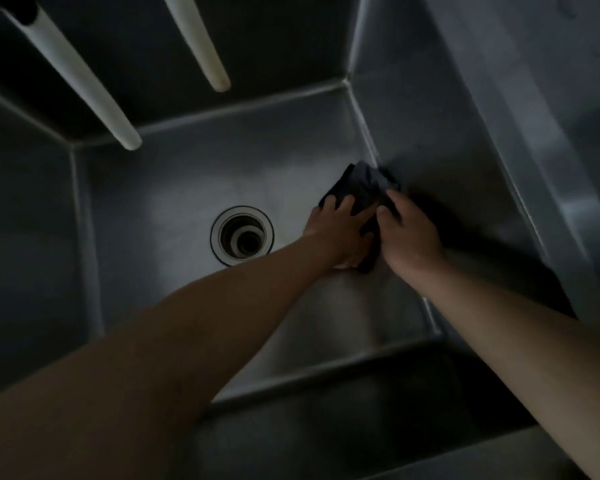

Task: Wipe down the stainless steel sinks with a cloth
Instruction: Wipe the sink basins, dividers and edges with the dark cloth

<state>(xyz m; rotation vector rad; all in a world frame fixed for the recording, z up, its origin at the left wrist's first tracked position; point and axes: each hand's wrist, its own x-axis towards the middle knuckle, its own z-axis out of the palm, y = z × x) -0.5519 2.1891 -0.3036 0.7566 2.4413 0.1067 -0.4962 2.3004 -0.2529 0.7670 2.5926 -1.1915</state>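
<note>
- Two bare forearms nearest the lens, reaching down into a deep steel sink [174, 174]. Light is poor; fine detail is lost.
- Landmark: the drain [242, 235], roughly mid-floor of the basin.
- Cloth [362, 187]: dark, bunched, lying on the floor to the right of the drain, its far end pushed into the seam where floor meets right wall.
- Left hand [340, 230]: just right of the drain, fingers spread flat on the cloth's near edge, pressing it down.
- Right hand [409, 233]: farther right of the drain, beside the left; thumb and fingers curl over the cloth's right side, gripping a fold.
- Handling, as I judge it: the cloth is soft, light and limp, and folds wherever pushed. Likely damp, but I cannot tell. Best held as a wad under a flat palm, a gathered edge pinched to stop it sliding. It should glide easily on smooth steel; corners need fingertip pressure.
- Two pale pipes [84, 81] hang above the basin, beyond the drain.
</note>
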